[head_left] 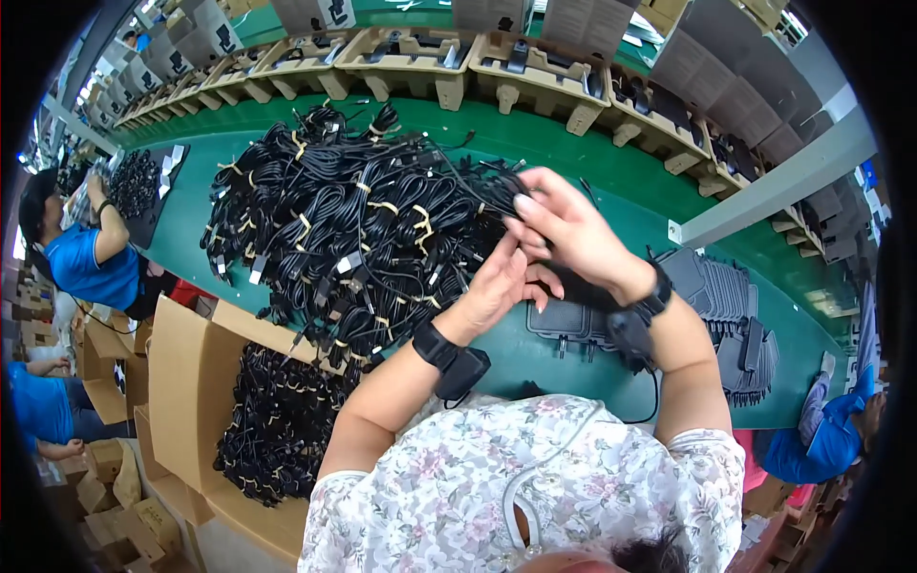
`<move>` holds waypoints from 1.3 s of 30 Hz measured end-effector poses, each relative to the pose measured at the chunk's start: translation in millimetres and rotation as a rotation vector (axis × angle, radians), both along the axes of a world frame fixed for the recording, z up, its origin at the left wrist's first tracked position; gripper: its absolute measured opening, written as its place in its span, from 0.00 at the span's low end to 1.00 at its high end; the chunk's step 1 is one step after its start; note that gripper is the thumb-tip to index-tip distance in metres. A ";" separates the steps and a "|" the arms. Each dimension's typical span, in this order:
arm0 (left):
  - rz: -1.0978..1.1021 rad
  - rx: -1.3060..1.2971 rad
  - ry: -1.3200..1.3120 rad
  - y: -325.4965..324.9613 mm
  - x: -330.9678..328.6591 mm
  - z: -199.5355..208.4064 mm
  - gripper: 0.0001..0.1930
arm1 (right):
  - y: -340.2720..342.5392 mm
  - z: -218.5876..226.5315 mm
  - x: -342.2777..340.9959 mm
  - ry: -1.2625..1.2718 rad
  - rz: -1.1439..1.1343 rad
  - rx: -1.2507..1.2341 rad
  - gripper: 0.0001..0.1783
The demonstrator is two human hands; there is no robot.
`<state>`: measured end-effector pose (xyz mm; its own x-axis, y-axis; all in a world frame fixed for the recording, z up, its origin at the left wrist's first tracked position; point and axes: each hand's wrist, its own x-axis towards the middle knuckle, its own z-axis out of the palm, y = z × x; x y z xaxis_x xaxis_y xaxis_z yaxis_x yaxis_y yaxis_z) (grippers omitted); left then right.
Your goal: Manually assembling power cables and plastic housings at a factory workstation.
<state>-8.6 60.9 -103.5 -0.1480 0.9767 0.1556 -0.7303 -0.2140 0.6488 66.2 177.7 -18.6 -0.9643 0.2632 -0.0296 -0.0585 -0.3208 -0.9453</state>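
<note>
My right hand (pixel 585 229) is closed around a coiled black cable (pixel 504 189), held above the right edge of a large pile of similar cables (pixel 334 220). Just below it, my left hand (pixel 499 285) has thumb and index finger pinched at the lower side of the same cable, close to the right fingertips. The other fingers of that hand curl loosely apart. Many cables in the pile are bundled with tan ties, and some show pale plug ends. Between the hands, the exact grip is partly hidden and slightly blurred.
Brown moulded trays (pixel 406 65) line the back of the green table (pixel 497 363). Dark grey flat cases (pixel 712 286) are stacked at right, beside a slanting metal post (pixel 783 186). A cardboard box (pixel 181 392) of cables stands front left. People in blue work at both sides.
</note>
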 end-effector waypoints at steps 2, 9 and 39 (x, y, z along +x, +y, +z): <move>-0.089 -0.084 0.192 -4.5 -6.5 1.1 0.21 | -2.4 10.6 29.3 0.047 -0.089 0.121 0.11; 0.531 0.140 1.054 -37.6 10.0 35.3 0.15 | -2.7 25.4 101.0 -0.148 -0.235 0.894 0.09; 0.637 -0.354 1.297 -46.9 22.5 -1.7 0.23 | 1.2 -56.2 83.7 -0.388 -0.085 1.662 0.40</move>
